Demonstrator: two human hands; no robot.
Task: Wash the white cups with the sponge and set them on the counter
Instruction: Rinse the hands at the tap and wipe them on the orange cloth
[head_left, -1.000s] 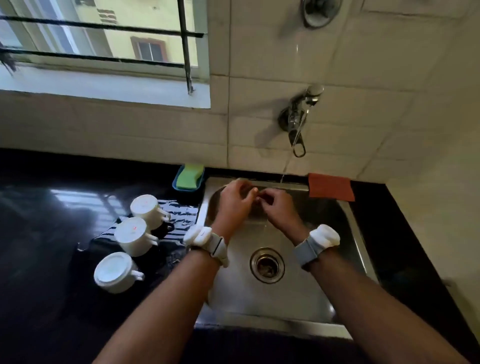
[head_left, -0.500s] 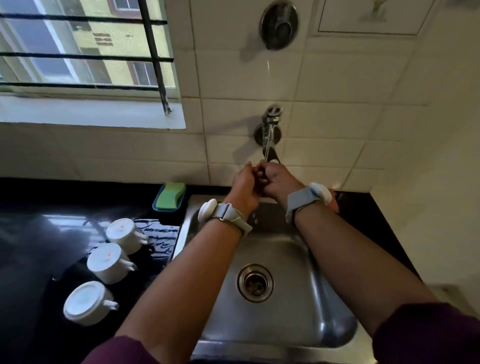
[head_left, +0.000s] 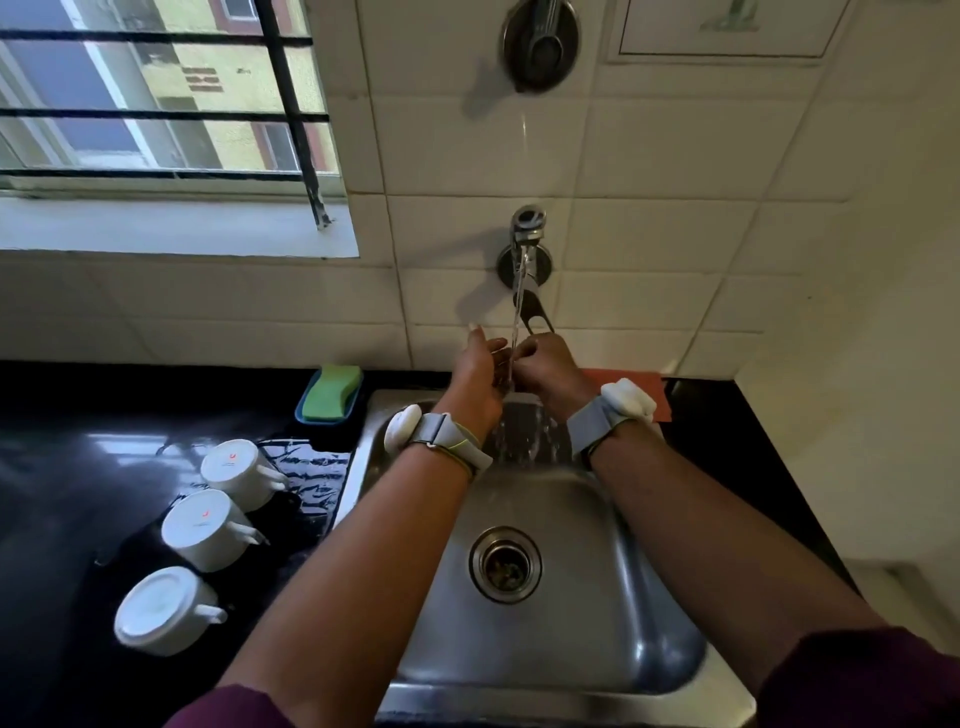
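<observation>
hands: left hand (head_left: 480, 371) and right hand (head_left: 545, 364) empty, close together under tap (head_left: 525, 234) stream, likely rinsing | cups: three white cups (head_left: 208, 530) upturned on counter (head_left: 78, 415) to drain; sponge (head_left: 332, 392) parked in tray | sink (head_left: 571, 597) empty

Brushed steel sink (head_left: 613, 597), glossy black counter (head_left: 78, 467)

Three white cups (head_left: 208, 530) with small red marks stand on a glossy black counter (head_left: 78, 467), beside a black-and-white striped cloth (head_left: 311, 467), a green sponge (head_left: 332, 392) in a blue tray (head_left: 304, 410), a silver-grey sink (head_left: 597, 597), cream wall tiles (head_left: 649, 156) and maroon sleeves (head_left: 857, 680).
</observation>
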